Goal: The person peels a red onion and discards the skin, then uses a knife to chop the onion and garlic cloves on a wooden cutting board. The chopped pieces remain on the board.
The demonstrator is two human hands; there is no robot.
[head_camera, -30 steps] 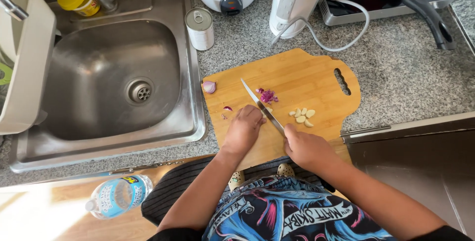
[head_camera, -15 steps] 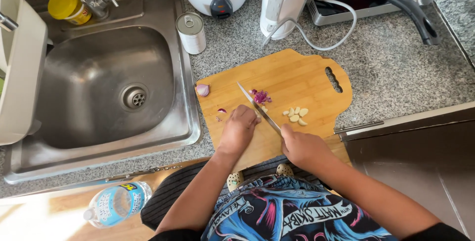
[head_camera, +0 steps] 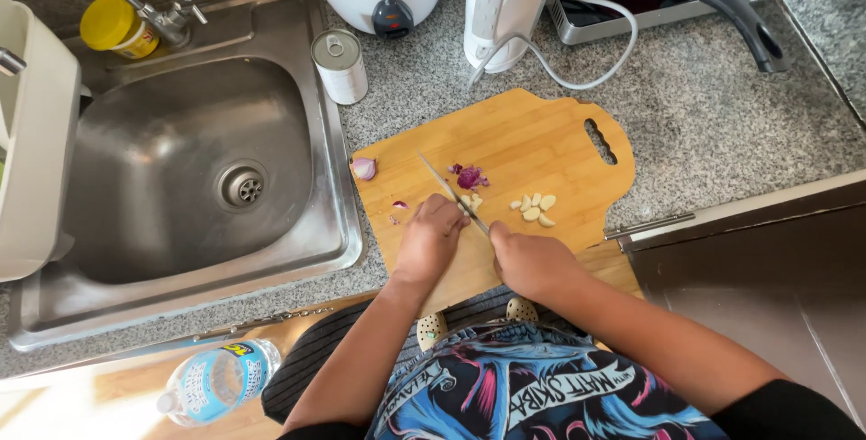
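Two hands work on the wooden cutting board (head_camera: 523, 138) on the counter (head_camera: 713, 115): the right hand (head_camera: 532, 261) has its fingers closed around a knife (head_camera: 448, 190). The left hand (head_camera: 431, 240), fingers curled, presses small pale garlic pieces (head_camera: 470, 200) beside chopped purple onion (head_camera: 468, 176).

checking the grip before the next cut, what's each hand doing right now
Left hand: curled, fingertips pressing a pale piece down on the cutting board.
Right hand: closed on the knife handle.

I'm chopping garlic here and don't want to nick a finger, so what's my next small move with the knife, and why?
Probably curl the left hand fingertips back, then rock the knife down: the blade lies right beside that hand over the pale garlic bits, gripped by the right hand.
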